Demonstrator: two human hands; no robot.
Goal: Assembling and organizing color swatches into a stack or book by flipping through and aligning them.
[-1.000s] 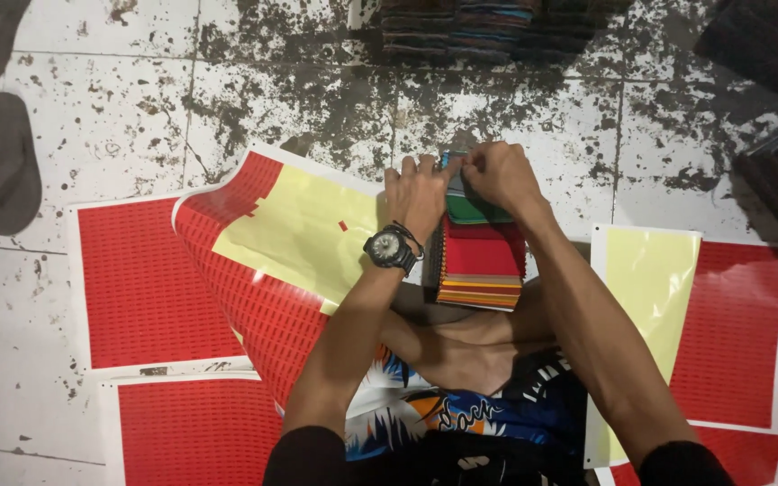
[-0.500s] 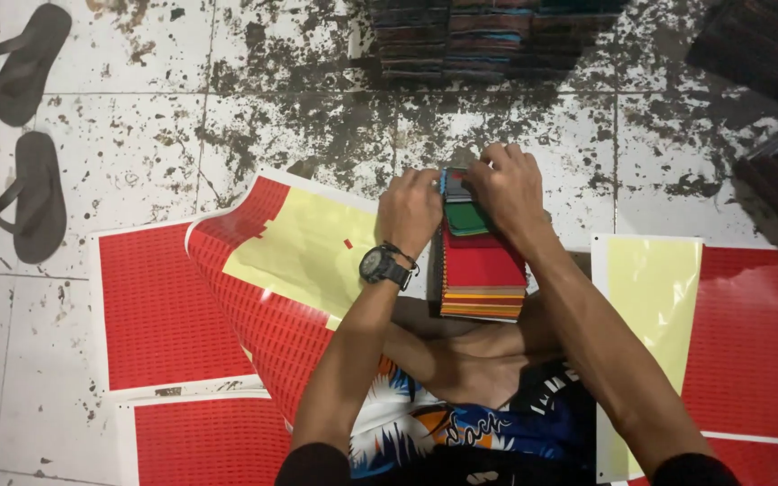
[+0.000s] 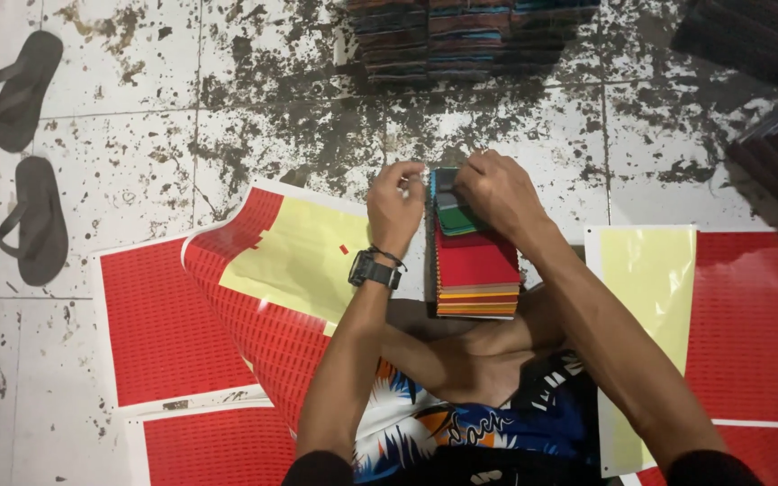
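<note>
Left hand [image 3: 395, 209] and right hand [image 3: 494, 187] pinch shut on the top end of the swatch stack [image 3: 476, 261] (red sticker sheets [image 3: 173, 315] partly peeled, many stickers left)

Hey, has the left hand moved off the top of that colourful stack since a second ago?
No. The left hand is at the far end of the stack as before, beside the right hand; only the camera view shifted.

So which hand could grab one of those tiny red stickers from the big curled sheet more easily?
Probably the left hand. The curled red sticker sheet lies right beside its wrist, on the left. The right hand pinches the top of the colourful swatch stack and would have to cross over it.
</note>
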